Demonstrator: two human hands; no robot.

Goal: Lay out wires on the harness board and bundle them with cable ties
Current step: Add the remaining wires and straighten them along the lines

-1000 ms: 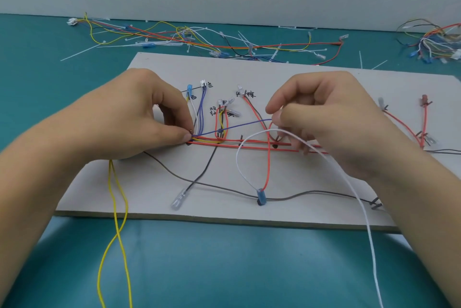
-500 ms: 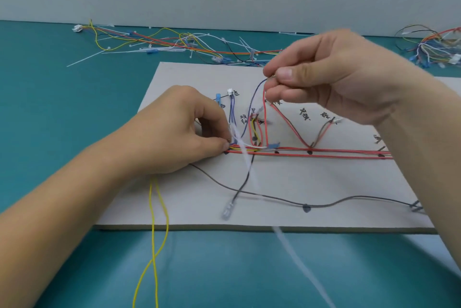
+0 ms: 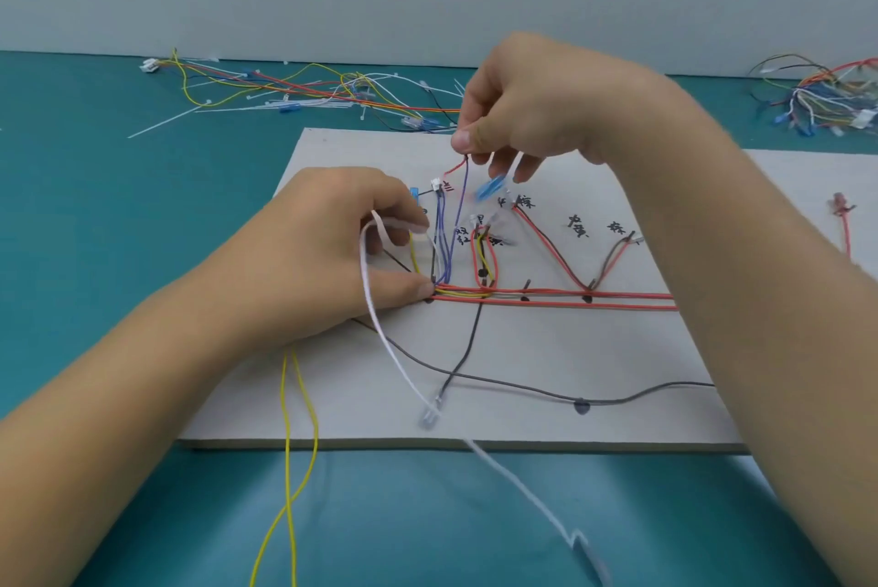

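Observation:
The grey harness board (image 3: 546,396) lies on the teal table with red, yellow, purple and grey wires laid along its marked lines. My left hand (image 3: 328,249) pinches the wire bundle (image 3: 475,292) at its left end, thumb tip pressed on the board. A white wire (image 3: 380,334) loops past that hand and trails off the board's front edge. My right hand (image 3: 537,111) is raised above the board and pinches the top of a purple wire (image 3: 458,216) and a short red end; a blurred blue connector (image 3: 489,190) hangs under its fingers.
Two yellow wires (image 3: 290,467) hang off the board's front toward me. A loose heap of wires and white cable ties (image 3: 294,92) lies at the back left, another tangle of wires (image 3: 826,97) at the back right. A red terminal (image 3: 843,216) stands on the board's right.
My right hand has risen from the bundle to well above the board, drawing the purple wire upright. The white wire has swung left around my left hand. The view has shifted closer.

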